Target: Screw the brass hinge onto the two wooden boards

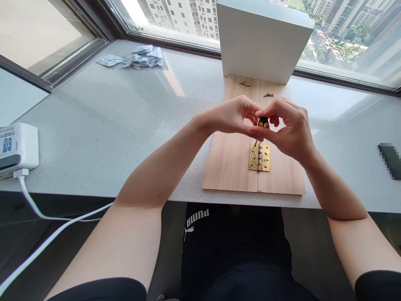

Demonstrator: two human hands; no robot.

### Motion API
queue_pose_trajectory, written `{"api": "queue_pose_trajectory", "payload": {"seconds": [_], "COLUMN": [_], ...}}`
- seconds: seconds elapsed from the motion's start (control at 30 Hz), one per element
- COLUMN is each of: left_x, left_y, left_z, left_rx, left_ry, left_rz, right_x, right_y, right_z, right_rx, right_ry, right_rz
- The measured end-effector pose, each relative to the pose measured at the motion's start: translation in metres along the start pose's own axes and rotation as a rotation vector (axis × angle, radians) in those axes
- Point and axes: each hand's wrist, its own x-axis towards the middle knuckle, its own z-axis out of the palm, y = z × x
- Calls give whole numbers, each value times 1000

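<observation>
My right hand (286, 125) is closed, its thumb and fingers pinching the black and yellow handle of a screwdriver (262, 122). Close against it on the left, my left hand (239, 117) has its fingers curled around the lower part of the tool, where the grip is partly hidden. The shaft points down to the upper left hole area of a brass hinge (260, 157). This hinge lies unfolded across the seam between two light wooden boards (232, 167). Whether a screw sits under the tip is too small to tell.
Small screws (268, 95) lie on the boards beyond my hands, before a tall white box (263, 46). Crumpled packets (145, 56) are at the back left. A white power adapter (21, 146) with a cable is at the left, a dark pixelated object (391, 160) at the right.
</observation>
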Motion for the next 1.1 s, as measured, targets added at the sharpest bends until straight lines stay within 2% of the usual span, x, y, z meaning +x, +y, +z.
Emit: {"api": "queue_pose_trajectory", "payload": {"seconds": [0.1,0.23,0.37,0.47,0.57,0.7,0.8,0.93,1.03,1.1], "left_x": [-1,-4,-5,-5,-5,-6,-4,-3,-3,-3], "left_y": [-11,-20,-19,-12,-2,8,9,6,4,3], "left_z": [0,-5,-8,-9,-10,-10,-7,-3,-1,0], "left_rx": [16,-18,-53,-63,-58,-36,-27,-20,7,32], "left_ry": [7,14,19,-41,-115,-167,-102,-59,-48,-33], "left_rz": [18,19,-18,-62,-102,-88,-88,-68,-40,-33], "right_x": [1,3,4,3,1,0,-1,-4,-5,-4], "right_y": [2,8,15,15,10,2,-1,-5,-6,-5], "right_z": [0,-10,-16,-16,-15,-12,-5,3,4,-1], "right_rx": [-24,5,96,139,147,84,38,-45,-80,-50], "right_ry": [-24,-170,-221,-243,-234,-163,-89,-20,-19,-71], "right_rz": [-42,-69,-82,-45,17,-10,-53,-7,-8,-21]}}
